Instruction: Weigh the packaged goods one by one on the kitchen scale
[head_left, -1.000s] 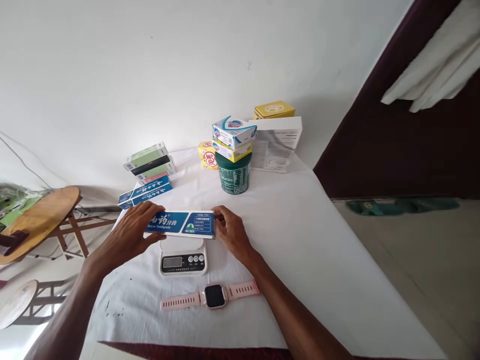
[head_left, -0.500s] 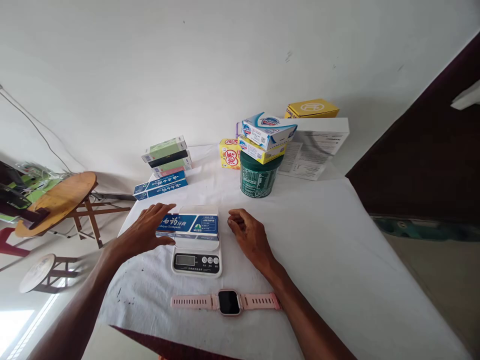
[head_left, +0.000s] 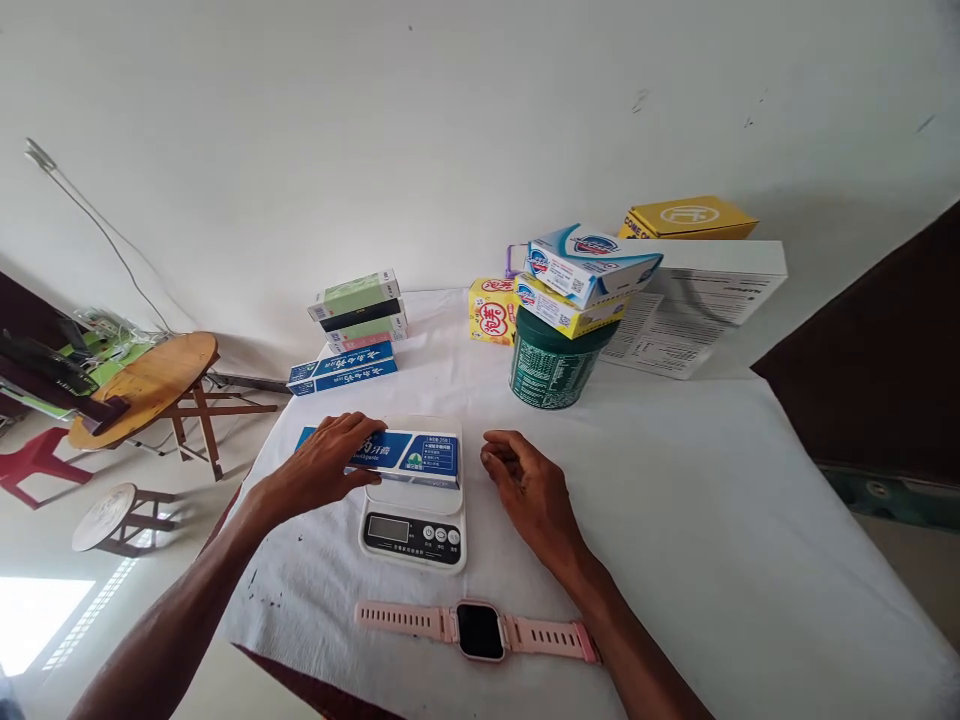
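A blue and white toothpaste box (head_left: 405, 452) lies lengthwise across the white platform of a small kitchen scale (head_left: 416, 550). My left hand (head_left: 334, 460) is closed over the box's left part, fingers across the top and far edge, thumb along the near side. The scale's display shows no readable digits. To the right of the scale, my right hand (head_left: 534, 492) rests on the white cloth with its fingers curled in; nothing shows in them. Near the table's front edge, a pink-strapped smartwatch (head_left: 480, 630) is stretched out flat, its strap end beside my right forearm.
Two more toothpaste boxes (head_left: 343, 370) lie behind the scale, before a stack of green and black boxes (head_left: 360, 308). A green tub (head_left: 553, 370) carries two soap boxes (head_left: 589, 268). Behind it stand a yellow box (head_left: 491, 312) and a large white box (head_left: 690, 310) with another yellow box (head_left: 686, 217).
My left hand has moved right onto the toothpaste box and closed round it. My right hand keeps its curled pose beside the scale. The view has shifted slightly left.
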